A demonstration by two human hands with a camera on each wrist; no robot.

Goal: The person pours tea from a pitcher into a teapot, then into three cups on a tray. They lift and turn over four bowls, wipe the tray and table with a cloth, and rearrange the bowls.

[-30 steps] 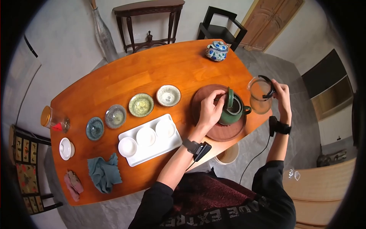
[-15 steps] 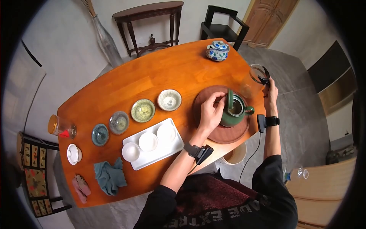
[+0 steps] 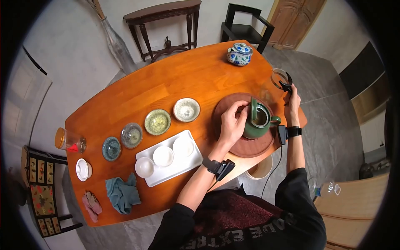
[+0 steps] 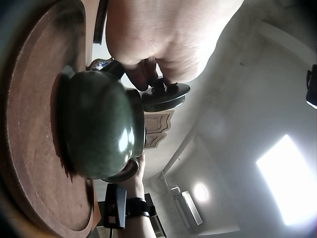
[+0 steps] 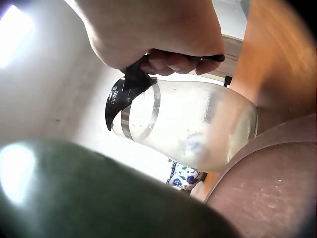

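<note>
My left hand [image 3: 232, 124] pinches the knob of the green lid [image 3: 253, 109], which stands on edge beside the opening of the green teapot [image 3: 255, 131]. In the left wrist view the lid [image 4: 166, 97] is clear of the teapot [image 4: 101, 126], and the fingers [image 4: 141, 74] hold its knob. The teapot sits on a round brown tray [image 3: 243, 146]. My right hand [image 3: 293, 102] grips the black handle of a glass jug [image 3: 278, 79] beyond the teapot. In the right wrist view, curled fingers [image 5: 173, 63] wrap that handle, and the jug [image 5: 193, 119] looks upright beside the tray's rim.
A blue-and-white lidded pot [image 3: 240, 54] stands at the table's far end. Left of the teapot are several bowls [image 3: 186, 110], a white tray [image 3: 157, 179] with white cups, a lidded jar [image 3: 71, 140] and a blue cloth [image 3: 123, 193]. A bucket [image 3: 260, 168] stands below the near edge.
The right hand has brought the jug leftward to the table's far right side, and it looks more upright. The left hand still holds the lid beside the teapot opening. The head view has shifted slightly.
</note>
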